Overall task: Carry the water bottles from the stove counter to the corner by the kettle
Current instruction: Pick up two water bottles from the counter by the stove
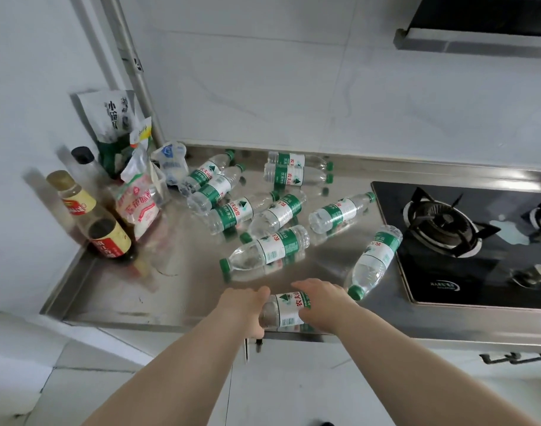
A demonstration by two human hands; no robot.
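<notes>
Several clear water bottles with green caps and green-white labels lie on their sides across the steel counter (158, 290). One water bottle (286, 309) lies at the counter's front edge between my hands. My left hand (247, 309) grips its left end and my right hand (321, 302) wraps its right end. Just behind lie a bottle (266, 252) pointing left and another (373, 261) beside the stove. More bottles (232, 210) are piled toward the back wall. No kettle is in view.
A black glass gas stove (478, 241) with burners fills the right side. Sauce bottles (109, 238) and seasoning bags (137, 204) crowd the left back corner. A range hood (478, 26) hangs upper right. White cabinet doors sit below the counter.
</notes>
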